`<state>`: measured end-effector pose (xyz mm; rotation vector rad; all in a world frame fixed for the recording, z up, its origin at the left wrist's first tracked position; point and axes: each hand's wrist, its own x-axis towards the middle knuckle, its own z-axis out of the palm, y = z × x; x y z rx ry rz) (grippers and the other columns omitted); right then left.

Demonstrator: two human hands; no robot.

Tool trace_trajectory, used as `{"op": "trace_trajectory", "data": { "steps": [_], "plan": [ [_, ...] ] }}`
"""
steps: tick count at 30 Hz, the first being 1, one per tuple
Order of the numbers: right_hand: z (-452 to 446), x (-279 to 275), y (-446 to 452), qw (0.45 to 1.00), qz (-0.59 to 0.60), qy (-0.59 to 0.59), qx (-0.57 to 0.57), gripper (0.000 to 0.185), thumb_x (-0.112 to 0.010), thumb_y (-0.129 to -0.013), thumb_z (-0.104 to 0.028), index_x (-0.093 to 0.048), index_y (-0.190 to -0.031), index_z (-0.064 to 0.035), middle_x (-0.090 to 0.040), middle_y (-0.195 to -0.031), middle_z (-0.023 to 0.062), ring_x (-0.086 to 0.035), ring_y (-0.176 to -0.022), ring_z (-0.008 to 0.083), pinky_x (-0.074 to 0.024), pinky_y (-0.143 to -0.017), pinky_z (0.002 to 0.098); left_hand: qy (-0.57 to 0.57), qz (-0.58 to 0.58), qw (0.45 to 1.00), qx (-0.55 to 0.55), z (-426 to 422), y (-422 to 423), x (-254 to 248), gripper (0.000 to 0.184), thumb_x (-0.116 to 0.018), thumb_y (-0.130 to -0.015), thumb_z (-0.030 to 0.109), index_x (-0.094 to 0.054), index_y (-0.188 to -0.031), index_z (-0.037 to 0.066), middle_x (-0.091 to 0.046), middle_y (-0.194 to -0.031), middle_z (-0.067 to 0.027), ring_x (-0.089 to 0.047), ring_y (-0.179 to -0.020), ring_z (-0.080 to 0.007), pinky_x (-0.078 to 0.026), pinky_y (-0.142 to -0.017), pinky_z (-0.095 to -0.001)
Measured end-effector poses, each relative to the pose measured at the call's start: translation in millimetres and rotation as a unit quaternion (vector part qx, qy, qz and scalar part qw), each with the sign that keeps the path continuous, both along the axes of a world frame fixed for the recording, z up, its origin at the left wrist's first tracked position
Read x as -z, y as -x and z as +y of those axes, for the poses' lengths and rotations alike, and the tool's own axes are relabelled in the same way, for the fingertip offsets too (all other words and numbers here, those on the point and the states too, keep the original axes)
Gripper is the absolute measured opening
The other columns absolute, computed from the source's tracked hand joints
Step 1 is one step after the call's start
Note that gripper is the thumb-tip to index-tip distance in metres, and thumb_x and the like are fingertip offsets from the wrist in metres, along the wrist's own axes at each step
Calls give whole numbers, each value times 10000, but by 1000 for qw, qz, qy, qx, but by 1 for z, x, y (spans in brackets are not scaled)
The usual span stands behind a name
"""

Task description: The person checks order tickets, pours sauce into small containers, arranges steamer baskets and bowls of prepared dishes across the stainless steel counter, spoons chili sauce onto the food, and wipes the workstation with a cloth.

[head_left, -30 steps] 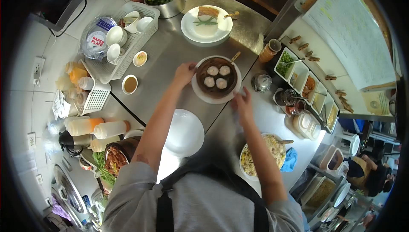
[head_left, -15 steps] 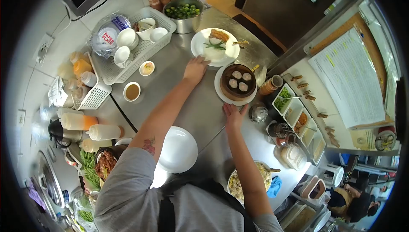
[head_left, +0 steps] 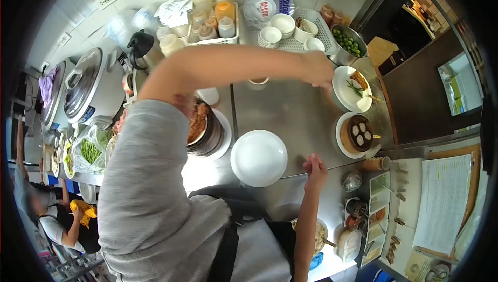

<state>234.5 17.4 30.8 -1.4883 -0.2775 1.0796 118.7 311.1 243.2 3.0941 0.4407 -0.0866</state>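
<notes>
My left hand [head_left: 317, 69] is smeared by motion beside the left rim of a white plate [head_left: 342, 98] with green beans and a browned piece of food. Its fingers are too blurred to read. My right hand [head_left: 315, 171] hovers over the steel counter with fingers curled in and nothing visible in them. To its upper right, a round bamboo steamer [head_left: 358, 132] with several dumplings sits on a white plate. A bare white plate [head_left: 259, 157] lies left of my right hand. My left forearm partly covers a sauce cup [head_left: 259, 81].
Along the wall stand a basket of bowls [head_left: 324, 33], a pot of green citrus fruits [head_left: 348, 43] and a bin of squeeze bottles [head_left: 212, 28]. A dark steamer of brown food [head_left: 205, 131] is at left. Topping trays [head_left: 376, 204] line the right. Another person [head_left: 67, 220] holds yellow cloth.
My view has swung left. My right hand has come away from the steamer's plate and curled its fingers. My left hand stays near the food plate but has lifted from its earlier flat pose.
</notes>
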Motion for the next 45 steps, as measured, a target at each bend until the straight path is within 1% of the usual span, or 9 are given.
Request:
{"op": "trace_trajectory", "data": {
  "steps": [4,7,16,25,30,32,36,41,45],
  "plan": [
    [22,-24,40,998,-32,26,-49,327,-676,-901,-228,-616,-1120,7,-652,-835,71,-635,-757,142,-550,-703,281,-42,-45,988,-144,15,106,-49,215,-586,-867,236,-669,-1012,102,-684,-969,-123,-660,-900,-321,-519,-772,-428],
    [47,-52,77,985,-62,-60,-149,350,-695,-881,-208,-607,-1154,-6,-659,-873,78,-632,-811,140,-538,-739,277,2,-59,981,-187,66,199,-38,493,-683,-805,227,-570,-1267,99,-627,-1200,-166,-596,-1111,-341,-482,-915,-418],
    [126,-62,169,909,-245,-161,-295,525,-726,-835,-153,-519,-1314,-107,-657,-1046,89,-627,-908,170,-506,-826,317,111,57,940,-319,-1,299,66,699,-865,-488,368,-620,-1078,84,-670,-956,-158,-639,-919,-354,-492,-807,-454],
    [131,-144,173,764,-527,-320,-190,876,-846,-640,-219,-405,-1387,-98,-525,-1278,180,-498,-1177,374,-417,-1001,455,152,-40,967,-200,-77,201,-65,605,-825,-520,236,-632,-1082,124,-691,-895,-136,-663,-874,-331,-515,-787,-411],
    [94,-183,95,753,-613,-195,-141,823,-823,-654,-196,-428,-1370,-109,-580,-1242,147,-606,-1086,350,-510,-905,413,135,-286,940,-127,-90,218,-94,656,-821,-585,199,-619,-1197,79,-698,-974,-178,-675,-914,-314,-514,-832,-406],
    [75,-201,38,821,-558,-33,-114,796,-798,-689,-284,-357,-1330,-117,-637,-1086,226,-644,-963,404,-526,-846,456,195,-184,921,-283,-79,259,-100,669,-824,-616,222,-611,-1229,59,-680,-1040,-221,-671,-957,-309,-503,-866,-383],
    [48,-178,-104,725,-627,243,-145,733,-744,-677,-225,-379,-1312,-207,-666,-1008,201,-642,-1005,365,-515,-852,454,179,-28,889,-421,-52,353,-11,611,-810,-680,246,-614,-1218,33,-663,-1117,-205,-667,-970,-285,-506,-859,-381],
    [33,-134,-171,523,-770,303,-203,555,-689,-702,-70,-566,-1216,-239,-686,-929,92,-648,-996,278,-496,-856,398,207,-196,858,-428,-78,375,51,573,-824,-665,162,-606,-1183,50,-683,-1048,-159,-673,-902,-258,-533,-742,-351],
    [48,-123,-180,471,-807,279,-221,491,-647,-740,-42,-628,-1187,-245,-694,-908,64,-661,-932,263,-480,-855,401,166,-224,844,-458,-64,367,68,547,-830,-645,133,-600,-1137,71,-691,-962,-142,-672,-825,-231,-533,-700,-337]
  ]
}}
